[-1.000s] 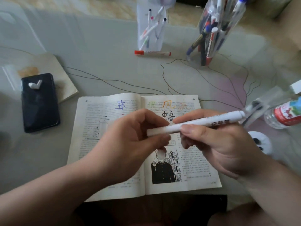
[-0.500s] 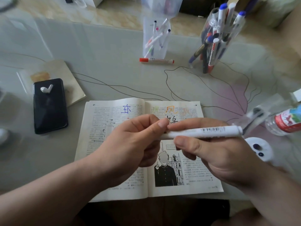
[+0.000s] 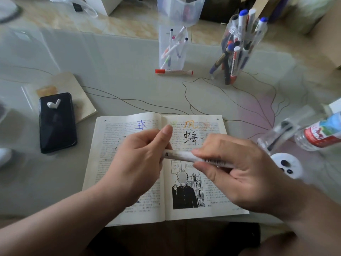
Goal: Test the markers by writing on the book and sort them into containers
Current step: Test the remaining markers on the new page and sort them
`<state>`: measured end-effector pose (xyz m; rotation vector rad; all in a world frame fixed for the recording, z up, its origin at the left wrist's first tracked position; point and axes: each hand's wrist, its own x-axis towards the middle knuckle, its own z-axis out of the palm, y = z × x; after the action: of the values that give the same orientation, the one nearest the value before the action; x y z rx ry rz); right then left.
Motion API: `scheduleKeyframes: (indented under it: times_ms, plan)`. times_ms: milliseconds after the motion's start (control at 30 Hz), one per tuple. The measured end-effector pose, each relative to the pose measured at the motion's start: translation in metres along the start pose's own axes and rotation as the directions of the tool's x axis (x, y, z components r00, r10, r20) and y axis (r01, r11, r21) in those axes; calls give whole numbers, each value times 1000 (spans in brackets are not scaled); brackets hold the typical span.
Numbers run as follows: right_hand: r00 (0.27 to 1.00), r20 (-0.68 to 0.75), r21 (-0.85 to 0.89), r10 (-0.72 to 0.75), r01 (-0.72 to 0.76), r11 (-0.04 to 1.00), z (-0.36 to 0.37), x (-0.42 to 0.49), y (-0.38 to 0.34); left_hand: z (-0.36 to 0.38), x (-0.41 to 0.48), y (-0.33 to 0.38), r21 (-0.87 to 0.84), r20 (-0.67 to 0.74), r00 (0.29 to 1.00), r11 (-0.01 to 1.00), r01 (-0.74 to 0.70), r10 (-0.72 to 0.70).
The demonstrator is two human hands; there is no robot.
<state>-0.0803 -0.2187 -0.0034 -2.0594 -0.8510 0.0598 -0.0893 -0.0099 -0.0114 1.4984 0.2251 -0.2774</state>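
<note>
The left hand [image 3: 140,163] pinches the white marker's [image 3: 181,156] end, the right hand [image 3: 238,174] grips it; a slip could streak the book [image 3: 110,163].

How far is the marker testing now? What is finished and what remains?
Done: the book already carries blue, orange and black test marks, and the square container and round container hold markers. In hand: the left hand and right hand grip a white marker over the pages. Left: testing and sorting it, plus the red marker lying on the table.
</note>
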Motion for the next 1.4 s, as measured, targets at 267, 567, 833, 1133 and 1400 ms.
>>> scheduleKeyframes:
  times_ms: [267, 567, 833, 1133, 1400]
  plan:
    - [844, 66, 634, 532, -447, 631, 9, -2, -23, 2, -6, 9, 242, -88, 962, 942, -233, 260]
    - [603, 446, 740, 661, -664, 108, -5, 13, -30, -8, -15, -5, 522, 70, 821, 681, -514, 566]
    - [791, 308, 825, 529, -499, 266, -35, 12, -38, -1, -4, 0, 563, 159, 831, 642, -520, 533]
    - [811, -295, 471, 505, -337, 815, -97, -117, -108, 114, -67, 33, 418, 511, 624, 464, -781, 591]
    - [340, -815, 244, 470, -534, 810, -124, -331, -165, 305, -157, 30, 215, 803, 407, 424, -880, 435]
